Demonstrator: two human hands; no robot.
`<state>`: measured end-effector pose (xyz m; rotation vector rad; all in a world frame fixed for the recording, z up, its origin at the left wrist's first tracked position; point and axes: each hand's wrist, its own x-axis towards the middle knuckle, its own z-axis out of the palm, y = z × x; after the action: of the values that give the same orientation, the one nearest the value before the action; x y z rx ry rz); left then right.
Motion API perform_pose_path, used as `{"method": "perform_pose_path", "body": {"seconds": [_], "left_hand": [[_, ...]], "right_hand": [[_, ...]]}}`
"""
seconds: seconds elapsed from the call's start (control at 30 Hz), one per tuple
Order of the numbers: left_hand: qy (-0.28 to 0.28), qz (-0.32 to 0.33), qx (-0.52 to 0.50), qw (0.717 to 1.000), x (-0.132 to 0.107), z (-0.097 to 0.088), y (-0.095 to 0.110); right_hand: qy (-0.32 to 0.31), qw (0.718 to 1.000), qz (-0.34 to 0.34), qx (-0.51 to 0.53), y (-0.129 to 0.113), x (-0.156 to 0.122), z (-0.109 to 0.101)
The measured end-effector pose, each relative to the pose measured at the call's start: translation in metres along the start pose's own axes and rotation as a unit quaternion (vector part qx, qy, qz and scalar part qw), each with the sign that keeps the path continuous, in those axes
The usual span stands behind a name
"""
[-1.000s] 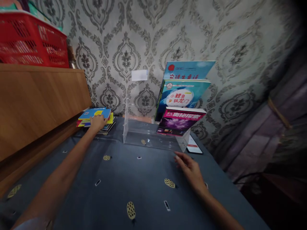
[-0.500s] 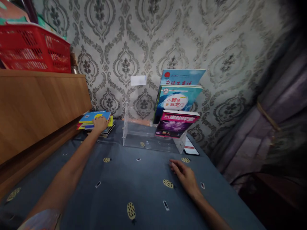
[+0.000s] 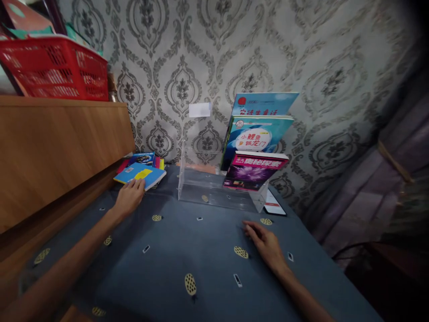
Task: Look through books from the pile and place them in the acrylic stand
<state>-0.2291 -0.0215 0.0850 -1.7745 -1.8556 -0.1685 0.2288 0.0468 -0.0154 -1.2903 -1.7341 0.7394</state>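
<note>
Left grip [image 3: 130, 197] pinches blue book [image 3: 135, 171] by pile [image 3: 142, 158]; loose right grip [image 3: 264, 243] fronts clear rack [image 3: 211, 192].

Head cam, fwd/down over tbl [image 3: 167, 268]

Blue book [image 3: 141, 173], yellow patch on the cover, shut, kinda slanted at far left, white page edges facing right.
</note>
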Motion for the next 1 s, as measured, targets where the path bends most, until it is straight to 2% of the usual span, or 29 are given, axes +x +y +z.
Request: {"method": "perform_pose_path", "body": {"seconds": [0.07, 0.17, 0.23, 0.33, 0.43, 0.47, 0.6, 0.67, 0.73, 0.9, 1.0], "left_hand": [[0.035, 0.026, -0.018, 0.999, -0.039, 0.004, 0.011], [0.057, 0.11, -0.072, 0.99, -0.103, 0.007, 0.032], [0.035, 0.169, -0.119, 0.978, -0.141, 0.004, 0.043], [-0.023, 0.15, -0.164, 0.975, -0.173, -0.001, 0.047], [-0.068, 0.115, -0.217, 0.967, -0.175, 0.004, 0.036], [-0.082, 0.084, -0.233, 0.965, -0.172, 0.008, 0.032], [-0.144, -0.117, -0.238, 0.953, -0.151, 0.027, 0.029], [-0.176, -0.161, -0.219, 0.946, -0.143, 0.034, 0.033], [-0.195, -0.141, -0.214, 0.947, -0.139, 0.037, 0.036], [-0.203, -0.003, -0.241, 0.949, -0.138, 0.033, 0.042], [-0.187, 0.084, -0.258, 0.944, -0.13, 0.028, 0.061]], "right_hand": [[-0.001, 1.0, 0.003, 0.0, -0.001, -0.001, 0.0], [-0.008, 1.0, 0.003, -0.004, -0.004, -0.003, -0.001], [-0.014, 1.0, 0.002, -0.004, -0.005, -0.004, 0.0], [-0.018, 1.0, 0.0, -0.006, -0.005, -0.005, 0.0], [-0.024, 0.999, -0.02, -0.034, -0.006, -0.006, 0.001], [-0.024, 0.997, -0.039, -0.055, -0.008, -0.008, 0.002], [-0.045, 0.972, -0.156, -0.168, -0.023, -0.018, 0.01], [-0.078, 0.955, -0.2, -0.203, -0.033, -0.024, 0.016], [-0.105, 0.944, -0.229, -0.215, -0.041, -0.028, 0.023], [-0.124, 0.939, -0.245, -0.206, -0.05, -0.03, 0.031], [-0.13, 0.941, -0.25, -0.186, -0.05, -0.03, 0.03]]}}
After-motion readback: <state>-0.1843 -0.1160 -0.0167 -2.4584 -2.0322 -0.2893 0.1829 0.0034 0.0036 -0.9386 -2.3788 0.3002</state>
